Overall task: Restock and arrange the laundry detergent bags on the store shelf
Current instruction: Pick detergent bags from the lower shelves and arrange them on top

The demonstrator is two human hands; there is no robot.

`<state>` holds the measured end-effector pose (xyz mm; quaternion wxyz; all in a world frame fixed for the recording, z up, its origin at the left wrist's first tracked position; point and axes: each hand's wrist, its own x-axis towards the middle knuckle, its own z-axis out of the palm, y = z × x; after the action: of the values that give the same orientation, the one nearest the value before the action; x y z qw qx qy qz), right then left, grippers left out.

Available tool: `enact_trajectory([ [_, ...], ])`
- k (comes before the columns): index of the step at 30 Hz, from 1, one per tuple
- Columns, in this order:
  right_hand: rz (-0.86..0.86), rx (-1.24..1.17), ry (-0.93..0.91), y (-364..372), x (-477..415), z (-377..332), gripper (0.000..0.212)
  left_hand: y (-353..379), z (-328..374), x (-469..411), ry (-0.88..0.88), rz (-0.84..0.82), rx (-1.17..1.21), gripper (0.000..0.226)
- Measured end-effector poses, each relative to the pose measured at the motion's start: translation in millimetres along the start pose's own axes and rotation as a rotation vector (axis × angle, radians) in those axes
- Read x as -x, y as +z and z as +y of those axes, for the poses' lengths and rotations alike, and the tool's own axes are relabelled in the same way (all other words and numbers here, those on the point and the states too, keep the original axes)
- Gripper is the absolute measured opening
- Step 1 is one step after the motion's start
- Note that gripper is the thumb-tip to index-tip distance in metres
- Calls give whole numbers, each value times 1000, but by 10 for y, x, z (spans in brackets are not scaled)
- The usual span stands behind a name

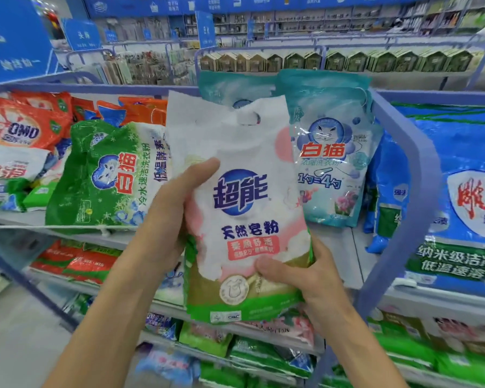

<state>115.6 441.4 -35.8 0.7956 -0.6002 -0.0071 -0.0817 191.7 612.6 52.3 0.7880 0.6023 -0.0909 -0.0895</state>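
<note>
Store aisle, detergent section: blue-framed shelving in several tiers, with further racks of goods across the background. On the upper shelf [336,256] we see, from left to right, orange bags [25,121], a green bag [107,175] lying tilted on its side, 2 teal bags [331,152] standing upright and, past the blue frame post [420,163], large blue bags [459,191].

In front of the shelf, between the green bag and the teal ones, we hold the white-and-pink detergent bag [244,163] upright and off the shelf, label facing us. The left hand [177,208] grips its left edge at mid-height, thumb laid across the front, the other fingers hidden behind. The right hand [300,270] pinches the lower right corner, thumb on the front, fingers curled round the edge.

We judge the step in hand to be setting this bag into the row (the slot behind is covered by the bag itself, so we cannot tell how wide it is). To do it well, we would hold the base level, lower it until the bottom seam sits flat on the shelf, slide it back beside the teal bags with the label forward, and release only when it stands unaided. The leaning green bag may need righting so that it does not crowd the newcomer.
</note>
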Motion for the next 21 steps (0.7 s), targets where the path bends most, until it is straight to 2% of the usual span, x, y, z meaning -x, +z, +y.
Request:
enact_trajectory([
  [6,-15,-87,135,-51,361,57,32,12,-81,268,19,120,29,26],
  [9,-34,-66,228,-110,555,49,51,40,-86,436,-7,160,49,25],
  [12,-40,-37,274,-145,801,27,74,38,-4,711,-100,59,140,32],
  [18,-128,-152,247,114,1553,136,73,-60,92,1305,-203,-111,293,43],
  [21,0,-118,224,307,1951,203,89,-83,-30,1595,-221,-118,295,47],
])
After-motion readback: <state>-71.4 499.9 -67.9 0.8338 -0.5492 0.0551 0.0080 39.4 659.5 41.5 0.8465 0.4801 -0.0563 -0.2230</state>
